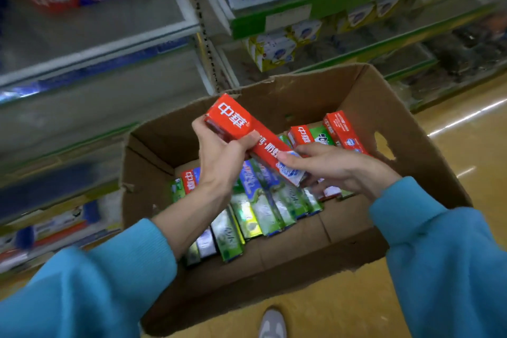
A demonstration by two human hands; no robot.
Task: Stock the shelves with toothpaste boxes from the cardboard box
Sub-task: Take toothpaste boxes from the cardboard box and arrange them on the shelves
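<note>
A red toothpaste box (241, 126) is held above the open cardboard box (397, 129). My left hand (222, 156) grips its upper end, fingers curled round it. My right hand (332, 164) holds the lower end from the right, with the fingers wrapped under it. Inside the cardboard box lie several green and white toothpaste boxes (263, 206) side by side, and a few red ones (343, 132) lean at the far right. The shelves (288, 16) stand behind the cardboard box.
The left shelf unit (96, 44) has bare boards and a few red and blue boxes at the top. On the right shelves are white and blue boxes and yellow cartons (274, 49). The cardboard box sits on a yellow floor (466, 145); a grey shoe (273, 324) shows below.
</note>
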